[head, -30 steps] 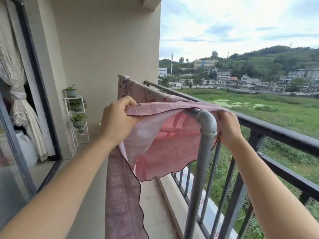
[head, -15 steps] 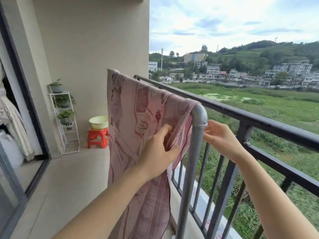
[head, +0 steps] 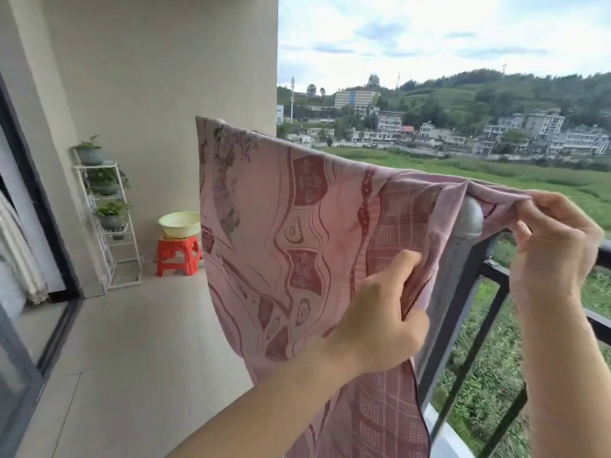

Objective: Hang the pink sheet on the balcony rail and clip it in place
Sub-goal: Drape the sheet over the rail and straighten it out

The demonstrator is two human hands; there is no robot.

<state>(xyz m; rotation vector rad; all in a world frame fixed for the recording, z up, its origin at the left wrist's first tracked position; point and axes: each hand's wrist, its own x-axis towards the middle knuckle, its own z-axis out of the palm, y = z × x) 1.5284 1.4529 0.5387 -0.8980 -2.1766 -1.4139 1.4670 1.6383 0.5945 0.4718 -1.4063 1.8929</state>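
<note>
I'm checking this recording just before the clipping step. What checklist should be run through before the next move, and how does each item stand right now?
1. pink sheet draped over the grey rail: ok.
2. left hand grips the sheet's inner side below the rail: ok.
3. right hand pinches the sheet's edge beyond the rail's bend: ok.
4. Sheet smooth at the bend: not ok, it is bunched into folds there.
5. Clip within reach: cannot tell, none is in view.
6. A hand free to take a clip: not ok, both hold the sheet.
</note>
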